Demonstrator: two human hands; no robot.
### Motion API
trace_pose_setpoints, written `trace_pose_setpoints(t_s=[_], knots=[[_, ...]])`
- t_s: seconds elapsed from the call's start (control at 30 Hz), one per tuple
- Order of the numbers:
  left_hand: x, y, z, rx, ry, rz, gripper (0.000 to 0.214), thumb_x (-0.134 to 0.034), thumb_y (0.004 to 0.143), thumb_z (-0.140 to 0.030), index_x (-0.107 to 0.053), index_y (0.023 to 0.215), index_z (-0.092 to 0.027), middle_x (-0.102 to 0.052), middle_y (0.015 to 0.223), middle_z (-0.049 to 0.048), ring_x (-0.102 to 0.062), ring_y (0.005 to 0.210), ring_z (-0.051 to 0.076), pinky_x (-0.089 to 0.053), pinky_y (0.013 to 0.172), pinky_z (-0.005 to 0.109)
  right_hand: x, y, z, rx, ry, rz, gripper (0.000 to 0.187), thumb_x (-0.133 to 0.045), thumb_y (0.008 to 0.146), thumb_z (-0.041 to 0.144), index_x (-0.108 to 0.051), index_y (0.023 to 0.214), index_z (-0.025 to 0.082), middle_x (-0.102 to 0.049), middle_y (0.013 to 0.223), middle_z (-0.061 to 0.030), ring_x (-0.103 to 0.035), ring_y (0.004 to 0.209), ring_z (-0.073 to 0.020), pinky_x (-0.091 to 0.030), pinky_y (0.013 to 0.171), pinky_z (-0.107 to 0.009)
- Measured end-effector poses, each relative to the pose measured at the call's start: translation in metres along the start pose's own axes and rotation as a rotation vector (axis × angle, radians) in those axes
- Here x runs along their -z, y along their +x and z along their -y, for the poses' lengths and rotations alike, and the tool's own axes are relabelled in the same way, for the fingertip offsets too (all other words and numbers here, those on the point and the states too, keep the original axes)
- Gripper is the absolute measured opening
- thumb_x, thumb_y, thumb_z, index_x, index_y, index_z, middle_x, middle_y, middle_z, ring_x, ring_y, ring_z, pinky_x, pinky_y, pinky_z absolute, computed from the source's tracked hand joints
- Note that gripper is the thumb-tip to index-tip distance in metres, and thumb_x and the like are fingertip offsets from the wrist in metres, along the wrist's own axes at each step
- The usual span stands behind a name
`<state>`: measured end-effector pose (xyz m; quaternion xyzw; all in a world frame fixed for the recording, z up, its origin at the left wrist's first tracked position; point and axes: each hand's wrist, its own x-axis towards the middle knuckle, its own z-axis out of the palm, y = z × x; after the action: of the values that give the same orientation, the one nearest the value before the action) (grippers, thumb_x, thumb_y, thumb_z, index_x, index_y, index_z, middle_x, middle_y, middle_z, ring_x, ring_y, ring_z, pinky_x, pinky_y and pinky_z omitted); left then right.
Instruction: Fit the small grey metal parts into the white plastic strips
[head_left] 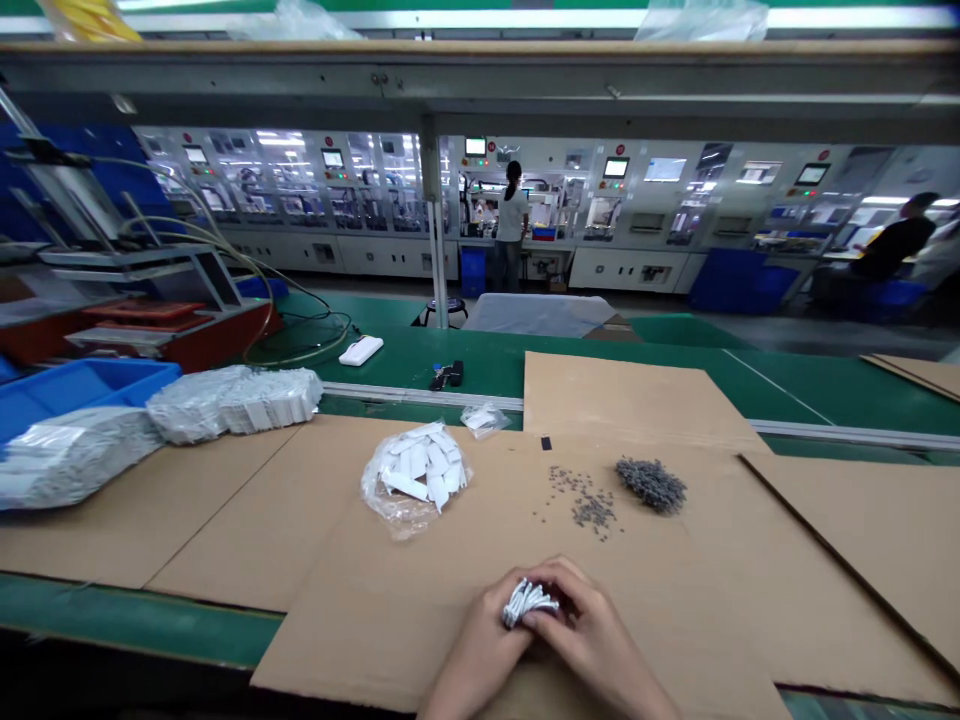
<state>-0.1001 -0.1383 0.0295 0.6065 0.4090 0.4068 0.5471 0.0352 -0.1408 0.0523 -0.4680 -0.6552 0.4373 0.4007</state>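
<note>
Left hand [480, 645] and right hand [592, 640] close tight around a bunch of short white cords [529, 603], near the front edge of the brown cardboard sheet [352, 640]. If the grip gets loose, cords could slip out and fall off that edge.

**Crate, packs and machines on my feed**

I see a blue plastic crate [82, 388] at left, touching bagged white packs [234, 403]. Beyond, a white device [361, 350] lies on the green workbench [480, 365], and a co-worker [511, 215] stands facing a row of automated machines [622, 200].
</note>
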Motion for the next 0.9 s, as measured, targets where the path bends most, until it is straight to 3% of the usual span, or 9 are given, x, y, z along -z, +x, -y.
trace_pose_setpoints(t_s=[0.27,0.5,0.73,0.83,0.9], knots=[[0.002,0.0,0.001,0.014,0.073,0.037,0.01,-0.047,0.072,-0.016,-0.057,0.075,-0.015,-0.057,0.068,-0.0005,-0.049,0.064,0.013,-0.036,0.059,0.02,0.004,-0.003,-0.01,-0.029,-0.034,-0.054,0.006,-0.055,0.069,0.023,-0.055,0.074,0.019,-0.054,0.073,-0.0015,-0.05,0.064,-0.015,-0.039,0.057,-0.022],[0.003,-0.001,-0.002,0.025,0.026,0.035,0.02,-0.045,0.077,-0.025,-0.057,0.091,-0.016,-0.06,0.079,0.0025,-0.053,0.072,0.014,-0.039,0.065,0.021,0.008,-0.004,-0.015,-0.076,0.026,-0.056,0.011,-0.055,0.07,0.027,-0.051,0.076,0.019,-0.053,0.066,0.0013,-0.049,0.059,-0.0131,-0.039,0.052,-0.021],[0.004,0.001,0.0,-0.046,0.113,-0.101,0.022,-0.045,0.077,-0.031,-0.059,0.072,-0.015,-0.056,0.074,0.0033,-0.052,0.07,0.014,-0.039,0.067,0.022,0.012,-0.003,-0.012,-0.018,-0.067,-0.069,0.019,-0.055,0.07,0.024,-0.054,0.089,0.019,-0.056,0.083,-0.0034,-0.054,0.072,-0.0157,-0.043,0.061,-0.022],[0.003,0.001,0.004,-0.042,0.116,-0.114,0.022,-0.046,0.077,-0.031,-0.058,0.07,-0.015,-0.056,0.071,0.0023,-0.051,0.069,0.014,-0.038,0.065,0.022,0.013,-0.002,-0.008,0.052,-0.158,-0.043,0.009,-0.054,0.071,0.023,-0.057,0.079,0.02,-0.057,0.077,-0.0022,-0.054,0.072,-0.0157,-0.043,0.063,-0.022],[0.003,0.002,0.008,-0.01,0.092,-0.151,0.022,-0.046,0.076,-0.033,-0.057,0.07,-0.015,-0.055,0.067,0.0014,-0.05,0.066,0.013,-0.037,0.063,0.021,0.014,-0.002,-0.01,0.057,-0.171,-0.094,0.006,-0.055,0.071,0.024,-0.056,0.075,0.02,-0.056,0.072,-0.0016,-0.054,0.069,-0.0156,-0.043,0.062,-0.022]])
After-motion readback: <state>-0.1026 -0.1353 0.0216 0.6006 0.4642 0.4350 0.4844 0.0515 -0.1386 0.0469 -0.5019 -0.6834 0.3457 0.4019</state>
